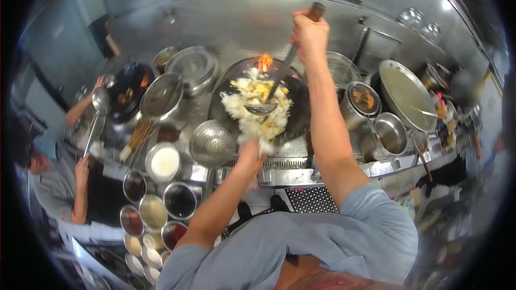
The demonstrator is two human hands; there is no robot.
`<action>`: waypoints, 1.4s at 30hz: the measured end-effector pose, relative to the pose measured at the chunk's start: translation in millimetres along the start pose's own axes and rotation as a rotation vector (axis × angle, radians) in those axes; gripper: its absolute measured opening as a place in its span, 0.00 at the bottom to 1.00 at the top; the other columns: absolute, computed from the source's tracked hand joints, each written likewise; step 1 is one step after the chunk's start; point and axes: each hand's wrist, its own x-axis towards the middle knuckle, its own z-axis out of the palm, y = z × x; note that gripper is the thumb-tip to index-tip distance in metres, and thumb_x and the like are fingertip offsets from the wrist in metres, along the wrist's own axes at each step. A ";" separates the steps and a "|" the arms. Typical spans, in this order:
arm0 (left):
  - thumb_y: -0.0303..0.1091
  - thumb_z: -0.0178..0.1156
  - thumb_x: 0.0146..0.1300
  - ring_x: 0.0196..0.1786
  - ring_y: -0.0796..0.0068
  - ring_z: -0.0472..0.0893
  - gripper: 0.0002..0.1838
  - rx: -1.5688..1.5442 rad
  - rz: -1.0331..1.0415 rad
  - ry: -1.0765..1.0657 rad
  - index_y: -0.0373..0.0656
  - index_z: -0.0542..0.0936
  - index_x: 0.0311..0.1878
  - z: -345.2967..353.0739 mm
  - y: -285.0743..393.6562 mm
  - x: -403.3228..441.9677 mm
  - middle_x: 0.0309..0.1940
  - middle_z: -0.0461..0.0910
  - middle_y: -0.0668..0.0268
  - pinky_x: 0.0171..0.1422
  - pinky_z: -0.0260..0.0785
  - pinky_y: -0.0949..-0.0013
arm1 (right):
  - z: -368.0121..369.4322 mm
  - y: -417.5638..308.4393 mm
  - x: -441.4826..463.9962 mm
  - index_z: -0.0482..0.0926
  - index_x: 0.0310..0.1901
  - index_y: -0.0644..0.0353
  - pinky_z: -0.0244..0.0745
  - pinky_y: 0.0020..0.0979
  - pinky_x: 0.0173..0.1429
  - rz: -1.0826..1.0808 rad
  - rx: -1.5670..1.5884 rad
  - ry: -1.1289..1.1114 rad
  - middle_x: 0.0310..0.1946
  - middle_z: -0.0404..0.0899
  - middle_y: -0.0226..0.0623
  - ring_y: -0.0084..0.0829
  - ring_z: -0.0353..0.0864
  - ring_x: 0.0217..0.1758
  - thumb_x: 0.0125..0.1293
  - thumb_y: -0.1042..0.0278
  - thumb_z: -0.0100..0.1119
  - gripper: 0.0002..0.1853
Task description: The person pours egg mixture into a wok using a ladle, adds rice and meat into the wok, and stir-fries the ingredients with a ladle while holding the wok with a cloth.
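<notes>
My right hand [312,35] is wrapped around the upper handle of a ladle [262,109], whose metal bowl sits in the food. White rice with yellow egg [255,94] is heaped in a dark wok [226,110], some of it blurred by motion. Down at the wok's near edge, my left hand [250,157] is closed and appears to grip the rim. Something white shows beside its fingers, perhaps a cloth; I cannot tell. Orange flame [265,63] rises behind the wok's far rim.
A perforated strainer [212,142] lies left of the wok. Several seasoning containers [153,212] stand lower left. Pots [391,131] and a large pan [408,94] are on the right. At left, a co-worker [64,182] holds a ladle [100,99] near another wok [129,107].
</notes>
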 end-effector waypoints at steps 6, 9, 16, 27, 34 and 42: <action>0.32 0.52 0.62 0.36 0.66 0.78 0.09 -0.544 -0.315 0.149 0.41 0.75 0.42 7.1 -80.7 2.9 0.39 0.77 0.60 0.33 0.70 0.61 | -14.2 62.6 -10.6 0.75 0.33 0.65 0.63 0.30 0.19 -0.098 -0.187 0.035 0.16 0.68 0.32 0.25 0.66 0.14 0.56 0.75 0.55 0.04; 0.33 0.52 0.62 0.35 0.66 0.79 0.07 -0.358 -0.490 0.358 0.42 0.76 0.39 14.8 -7.9 -46.1 0.35 0.78 0.60 0.31 0.69 0.64 | -17.7 17.5 18.9 0.74 0.34 0.64 0.63 0.31 0.21 -0.062 -0.028 0.046 0.18 0.67 0.30 0.23 0.64 0.16 0.56 0.75 0.56 0.05; 0.34 0.52 0.61 0.35 0.67 0.77 0.13 -0.441 -0.402 0.229 0.42 0.71 0.49 10.0 -33.5 43.4 0.36 0.75 0.62 0.29 0.69 0.65 | -28.0 84.9 -22.5 0.73 0.33 0.64 0.67 0.30 0.19 -0.009 -0.160 -0.083 0.18 0.70 0.34 0.26 0.67 0.14 0.55 0.76 0.56 0.05; 0.31 0.52 0.64 0.32 0.68 0.77 0.07 -0.393 -0.566 0.154 0.44 0.71 0.44 -2.1 19.6 56.9 0.29 0.77 0.63 0.25 0.67 0.65 | -13.4 65.2 -31.7 0.74 0.32 0.64 0.63 0.30 0.17 -0.039 -0.095 0.020 0.18 0.70 0.32 0.24 0.66 0.14 0.56 0.80 0.54 0.02; 0.30 0.48 0.66 0.20 0.66 0.74 0.09 -0.365 -0.302 0.493 0.42 0.69 0.47 -1.6 -86.4 26.3 0.27 0.74 0.59 0.19 0.66 0.62 | -30.1 24.1 45.9 0.74 0.31 0.65 0.61 0.28 0.19 -0.132 0.062 0.132 0.18 0.69 0.32 0.24 0.66 0.15 0.55 0.77 0.57 0.03; 0.24 0.52 0.54 0.23 0.67 0.75 0.15 -0.303 -0.336 0.343 0.35 0.67 0.46 -11.3 -23.2 111.8 0.30 0.73 0.59 0.19 0.62 0.65 | -48.3 56.5 44.1 0.74 0.29 0.63 0.63 0.27 0.19 -0.270 0.010 0.126 0.15 0.66 0.29 0.22 0.66 0.14 0.56 0.79 0.52 0.02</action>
